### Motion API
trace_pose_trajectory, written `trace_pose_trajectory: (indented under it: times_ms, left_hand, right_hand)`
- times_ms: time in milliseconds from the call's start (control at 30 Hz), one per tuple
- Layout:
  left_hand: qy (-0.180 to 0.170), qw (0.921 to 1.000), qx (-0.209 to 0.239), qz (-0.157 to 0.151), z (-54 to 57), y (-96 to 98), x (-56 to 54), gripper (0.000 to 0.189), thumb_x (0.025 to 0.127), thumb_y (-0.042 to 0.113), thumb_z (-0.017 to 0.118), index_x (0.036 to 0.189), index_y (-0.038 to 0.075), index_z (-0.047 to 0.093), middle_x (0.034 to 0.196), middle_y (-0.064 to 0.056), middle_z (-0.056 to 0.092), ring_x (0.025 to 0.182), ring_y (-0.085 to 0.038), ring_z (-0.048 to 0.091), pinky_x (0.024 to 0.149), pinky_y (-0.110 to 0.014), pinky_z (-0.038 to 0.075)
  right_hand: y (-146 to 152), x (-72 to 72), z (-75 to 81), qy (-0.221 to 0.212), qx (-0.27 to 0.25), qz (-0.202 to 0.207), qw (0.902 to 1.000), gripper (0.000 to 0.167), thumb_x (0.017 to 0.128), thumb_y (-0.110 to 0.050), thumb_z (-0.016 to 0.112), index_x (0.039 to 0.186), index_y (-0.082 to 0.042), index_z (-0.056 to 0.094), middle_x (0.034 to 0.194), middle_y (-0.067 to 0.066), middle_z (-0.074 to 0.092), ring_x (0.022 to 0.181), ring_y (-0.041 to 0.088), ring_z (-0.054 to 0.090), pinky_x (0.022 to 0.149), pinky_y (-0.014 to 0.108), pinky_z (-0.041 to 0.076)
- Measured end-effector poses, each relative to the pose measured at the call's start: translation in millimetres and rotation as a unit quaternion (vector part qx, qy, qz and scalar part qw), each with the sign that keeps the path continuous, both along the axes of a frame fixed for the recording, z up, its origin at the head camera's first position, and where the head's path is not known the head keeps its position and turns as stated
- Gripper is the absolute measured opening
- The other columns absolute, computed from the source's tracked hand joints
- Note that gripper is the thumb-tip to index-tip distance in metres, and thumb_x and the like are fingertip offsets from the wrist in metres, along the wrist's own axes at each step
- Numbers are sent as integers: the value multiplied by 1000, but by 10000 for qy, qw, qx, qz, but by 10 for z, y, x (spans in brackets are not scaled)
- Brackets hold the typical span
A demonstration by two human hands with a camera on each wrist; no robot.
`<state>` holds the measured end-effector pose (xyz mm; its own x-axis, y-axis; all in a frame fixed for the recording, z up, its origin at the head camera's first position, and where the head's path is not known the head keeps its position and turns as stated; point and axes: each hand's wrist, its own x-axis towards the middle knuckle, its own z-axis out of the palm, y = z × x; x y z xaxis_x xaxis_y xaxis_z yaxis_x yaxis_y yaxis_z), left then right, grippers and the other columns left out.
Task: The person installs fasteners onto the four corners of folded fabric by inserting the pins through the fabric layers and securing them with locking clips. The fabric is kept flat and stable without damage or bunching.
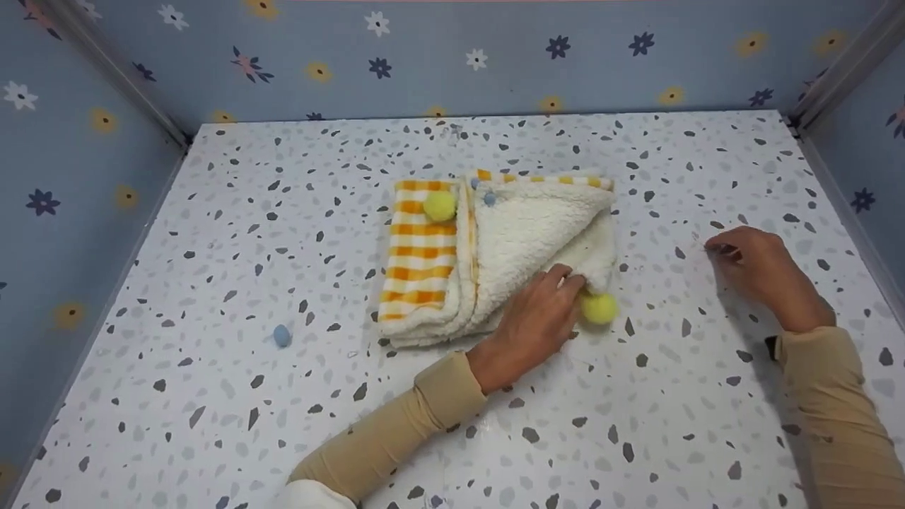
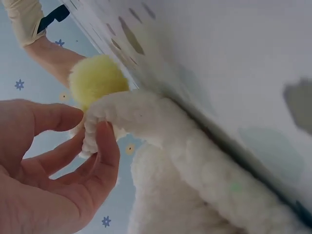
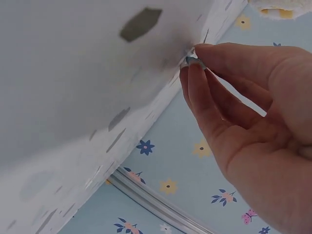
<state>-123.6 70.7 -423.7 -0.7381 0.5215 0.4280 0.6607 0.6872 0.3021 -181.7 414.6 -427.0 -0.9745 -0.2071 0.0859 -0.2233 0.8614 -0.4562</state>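
A folded blanket (image 1: 537, 226) of white fleece, with an orange-and-white checked side, lies at the middle of the table. Yellow pom-poms hang at its edges, one upper left (image 1: 440, 206) and one lower right (image 1: 599, 309). My left hand (image 1: 541, 318) pinches the fleece edge beside the lower-right pom-pom; the left wrist view shows thumb and finger round that edge (image 2: 105, 109). Off to the right of the blanket, my right hand (image 1: 756, 272) is low at the tabletop, fingertips close together. A tiny bluish-white spot (image 3: 196, 62) shows at those fingertips; whether it is a nail or a held thing is unclear.
A small blue ball (image 1: 281, 335) lies on the speckled table (image 1: 212, 396), left of the blanket. Two similar blue balls (image 1: 490, 199) are at the blanket's top edge. Blue flowered panels (image 1: 452, 56) wall the table at the back and sides.
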Motion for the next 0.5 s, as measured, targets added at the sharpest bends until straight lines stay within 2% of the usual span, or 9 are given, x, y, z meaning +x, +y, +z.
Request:
trace_pose_trajectory:
  times_ms: [133,267,400,500]
  left_hand:
    - [-19,9984,545,146,24,-40,-39,15,100,4,60,111,6,71,107,-8,66,91,-21,66,76,-28,55]
    - [69,9930,1133,322,40,-44,-71,11,101,8,63,104,7,74,100,-7,67,87,-20,64,75,-27,53]
    - [-23,9896,1373,430,51,-40,-85,8,101,9,66,99,8,74,95,-5,67,86,-19,64,76,-24,52]
    - [-153,9888,1410,475,68,-32,-90,6,101,9,66,97,8,71,91,-4,67,82,-16,65,72,-22,52]
  right_hand:
    - [13,5,5,126,92,-74,9999,20,89,16,63,107,15,71,103,34,67,92,48,64,81,58,50]
    - [12,9,5,53,73,-149,9998,18,90,13,64,107,13,71,103,32,67,93,46,63,81,58,48]
    - [8,5,-1,6,45,-171,9998,17,92,12,64,108,13,70,103,32,66,93,44,62,81,56,48]
    - [8,0,-8,46,91,-157,9998,15,92,10,65,107,12,69,101,30,67,91,42,63,79,45,48]
